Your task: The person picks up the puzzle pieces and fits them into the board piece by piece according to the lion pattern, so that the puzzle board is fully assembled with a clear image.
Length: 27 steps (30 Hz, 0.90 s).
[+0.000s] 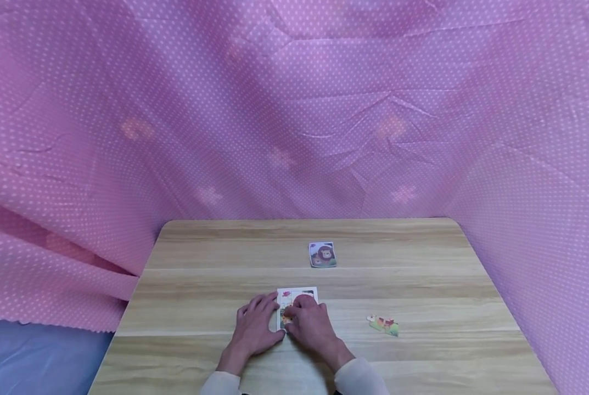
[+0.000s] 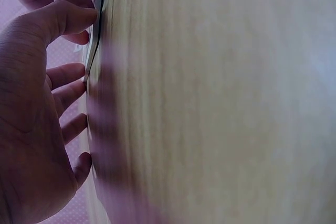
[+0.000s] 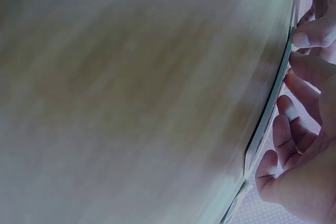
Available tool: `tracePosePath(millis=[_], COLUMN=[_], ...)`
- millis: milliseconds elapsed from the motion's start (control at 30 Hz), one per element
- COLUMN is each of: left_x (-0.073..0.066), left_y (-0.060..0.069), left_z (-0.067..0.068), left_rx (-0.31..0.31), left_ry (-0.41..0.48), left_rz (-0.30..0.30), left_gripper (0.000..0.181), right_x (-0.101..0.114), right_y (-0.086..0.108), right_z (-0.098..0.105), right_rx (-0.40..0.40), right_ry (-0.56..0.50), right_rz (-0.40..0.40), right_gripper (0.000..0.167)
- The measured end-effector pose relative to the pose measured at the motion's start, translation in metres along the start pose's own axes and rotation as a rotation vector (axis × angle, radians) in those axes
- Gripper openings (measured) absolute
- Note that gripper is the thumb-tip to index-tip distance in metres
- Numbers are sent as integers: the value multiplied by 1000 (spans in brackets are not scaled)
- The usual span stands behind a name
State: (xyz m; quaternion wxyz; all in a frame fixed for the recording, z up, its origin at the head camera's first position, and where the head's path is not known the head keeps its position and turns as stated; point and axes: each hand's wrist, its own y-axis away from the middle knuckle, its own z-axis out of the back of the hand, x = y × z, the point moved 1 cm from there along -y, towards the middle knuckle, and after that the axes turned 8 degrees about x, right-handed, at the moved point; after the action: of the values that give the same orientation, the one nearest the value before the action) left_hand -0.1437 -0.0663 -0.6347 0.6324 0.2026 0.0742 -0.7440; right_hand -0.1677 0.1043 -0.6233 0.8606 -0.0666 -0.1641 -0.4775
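Observation:
A small picture puzzle board [image 1: 297,289] with a white border lies near the front middle of the table, partly covered by both hands. My left hand [image 1: 257,329] spreads along its left side, its thumb touching the lower edge; the left wrist view shows the fingertips on the table. Bent over the board, my right hand [image 1: 314,327] pinches a small orange-and-green puzzle piece [image 1: 287,320] between thumb and index finger, low on the board's left part. The right wrist view shows this hand [image 3: 310,129] with its other fingers loosely curled; the piece is hidden there.
Right of the board lies a loose, irregular puzzle section [image 1: 384,325] with an animal on green. Farther back is a small lion picture card [image 1: 323,254]. The wood-grain table [image 1: 200,285] meets a pink dotted curtain [image 1: 294,137] behind and at the sides.

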Motion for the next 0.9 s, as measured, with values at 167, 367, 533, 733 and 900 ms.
tracePosePath(millis=[167, 367, 533, 733, 900], left_x=[1, 3, 4, 5, 6], left_y=[-5, -10, -14, -16, -19], left_z=[0, 2, 2, 2, 2], left_rx=[4, 10, 14, 11, -4], left_ry=[-2, -20, -30, -28, -36], left_rz=[3, 10, 9, 0, -4], left_gripper=[52, 54, 55, 55, 55], right_x=[-5, -14, -21, -26, -33], right_y=[-3, -3, -2, 2, 6], right_z=[-1, 3, 9, 18, 24], right_rx=[-17, 21, 50, 59, 71], right_ry=[9, -19, -46, -69, -23], right_rz=[31, 27, -5, -31, -34], right_gripper=[25, 31, 31, 39, 47])
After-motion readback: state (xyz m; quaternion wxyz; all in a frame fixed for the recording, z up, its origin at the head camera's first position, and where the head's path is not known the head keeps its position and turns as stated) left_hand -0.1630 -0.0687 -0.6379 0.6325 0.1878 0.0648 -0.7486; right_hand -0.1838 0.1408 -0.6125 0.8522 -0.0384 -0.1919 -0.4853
